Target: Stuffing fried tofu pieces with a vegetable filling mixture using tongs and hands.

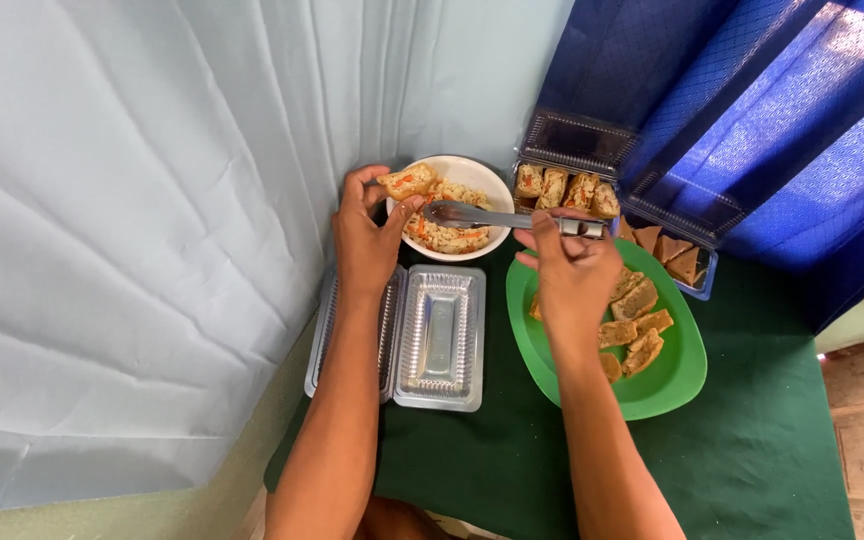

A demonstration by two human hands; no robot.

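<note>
Green cloth [752, 440], empty clear tray [440, 338] centre, L fingers [392, 205] pinching roll [408, 182], R hand [572, 265] clamped on tongs [492, 216].

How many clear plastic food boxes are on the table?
2. One clear box lies open and empty below the white bowl. Another clear box, filled with food pieces, sits right of the bowl, against the blue fabric; parts may be hidden.

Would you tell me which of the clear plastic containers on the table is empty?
The open clear container right beside the left hand's forearm, in front of the white bowl, is empty. The other two clear containers, behind the green plate, hold food pieces.
</note>
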